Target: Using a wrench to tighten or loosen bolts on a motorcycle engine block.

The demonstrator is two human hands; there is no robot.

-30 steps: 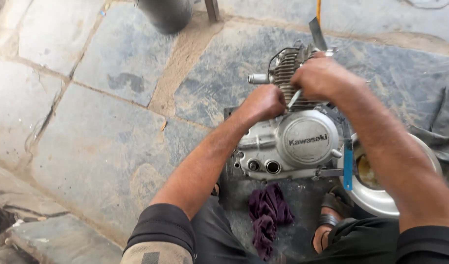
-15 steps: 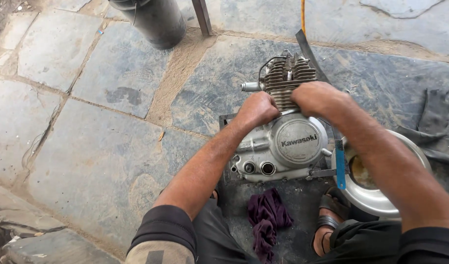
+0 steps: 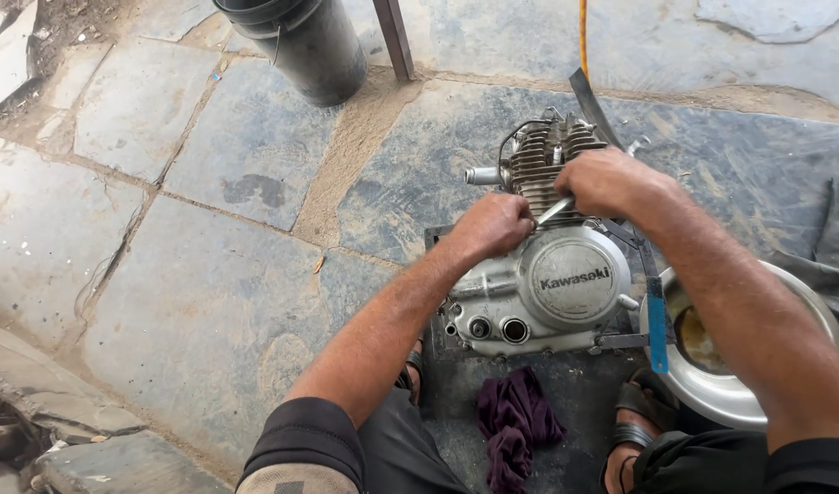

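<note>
Floor: grey stone slabs [image 3: 209, 302] with sandy joints lie under everything, spreading far to the left of the hands.
Engine: a silver motorcycle engine [image 3: 538, 274] stands upright on the slabs directly beneath both hands, round side cover facing the camera, finned cylinder [image 3: 540, 163] at the top, just beyond the fingers.
Bucket: a black bucket [image 3: 300, 41] stands well beyond the hands, up and to the left.
Bowl: a metal bowl [image 3: 739, 366] sits under the right forearm, just right of the engine.
Rag: a dark purple rag [image 3: 515, 425] lies on the floor below the engine, nearer the person than the hands.
Strap: a dark strap [image 3: 591, 105] rises from behind the right hand.
Right hand: the right hand [image 3: 611, 183] is clenched over the engine top, grasping a thin metal tool [image 3: 555, 211].
Left hand: the left hand [image 3: 488, 224] is fisted against the engine's upper left, close beside the tool's tip; what it grips cannot be told.
</note>
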